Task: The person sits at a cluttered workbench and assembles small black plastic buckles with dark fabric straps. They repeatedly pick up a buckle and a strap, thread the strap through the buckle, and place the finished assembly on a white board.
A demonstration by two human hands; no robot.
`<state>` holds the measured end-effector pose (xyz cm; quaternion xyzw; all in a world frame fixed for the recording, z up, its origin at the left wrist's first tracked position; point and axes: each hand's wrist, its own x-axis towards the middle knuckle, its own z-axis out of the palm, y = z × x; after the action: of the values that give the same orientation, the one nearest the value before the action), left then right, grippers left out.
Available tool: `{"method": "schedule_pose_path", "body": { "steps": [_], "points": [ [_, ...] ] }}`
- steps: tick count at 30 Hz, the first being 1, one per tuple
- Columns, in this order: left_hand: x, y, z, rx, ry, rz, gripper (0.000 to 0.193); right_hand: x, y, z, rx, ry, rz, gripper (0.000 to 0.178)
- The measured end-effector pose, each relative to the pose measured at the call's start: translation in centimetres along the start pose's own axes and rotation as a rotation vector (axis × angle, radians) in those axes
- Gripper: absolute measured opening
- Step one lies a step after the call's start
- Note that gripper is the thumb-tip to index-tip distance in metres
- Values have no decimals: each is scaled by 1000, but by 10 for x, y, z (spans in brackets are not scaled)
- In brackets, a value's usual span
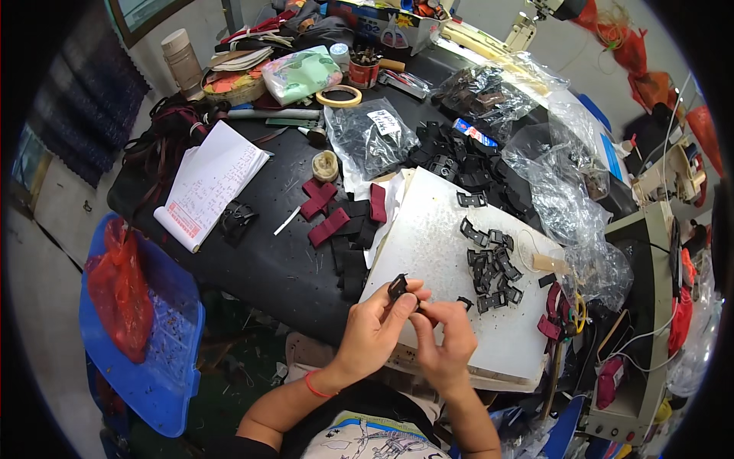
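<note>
My left hand [365, 336], a red string round its wrist, pinches a small black plastic buckle [397, 287] over the near edge of the white board [417, 237]. Close beside it, my right hand [449, 340] has thumb and forefinger pressed together. Something dark and small shows at those fingers, too hidden to name. Several black buckles [489, 268] lie in a loose heap on the board, just beyond my right hand. One more buckle [471, 200] sits apart at the board's far edge.
Maroon webbing pieces [330, 228] and black straps lie left of the board. Farther left is an open notebook [214, 180]. Clear plastic bags [558, 183] spread along the right side. A blue plastic chair [172, 367] with a red bag [126, 294] stands at lower left.
</note>
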<state>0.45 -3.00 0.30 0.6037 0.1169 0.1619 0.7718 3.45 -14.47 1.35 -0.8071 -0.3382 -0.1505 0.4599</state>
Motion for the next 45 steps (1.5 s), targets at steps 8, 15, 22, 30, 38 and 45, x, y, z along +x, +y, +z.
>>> {"method": "schedule_pose_path", "body": {
  "steps": [8, 15, 22, 30, 38, 45],
  "points": [
    [2, 38, -42, 355, -535, -191, 23, 28, -2, -16, 89, -220, 36, 22],
    [1, 33, -54, 208, -434, -419, 17, 16, -1, -19, 36, -315, -131, 21],
    [4, 23, -65, 141, -582, -257, 12, 16, -5, -24, 93, -394, -130, 31],
    [13, 32, -57, 36, -420, -670, 25, 3, 11, -14, 20, -185, -126, 27],
    [92, -2, -82, 1184, 198, 430, 21, 6, -4, -19, 100, -85, 80, 22],
    [71, 33, -86, 633, 292, 262, 26, 0, -1, -8, 288, -113, 281, 21]
  ]
}}
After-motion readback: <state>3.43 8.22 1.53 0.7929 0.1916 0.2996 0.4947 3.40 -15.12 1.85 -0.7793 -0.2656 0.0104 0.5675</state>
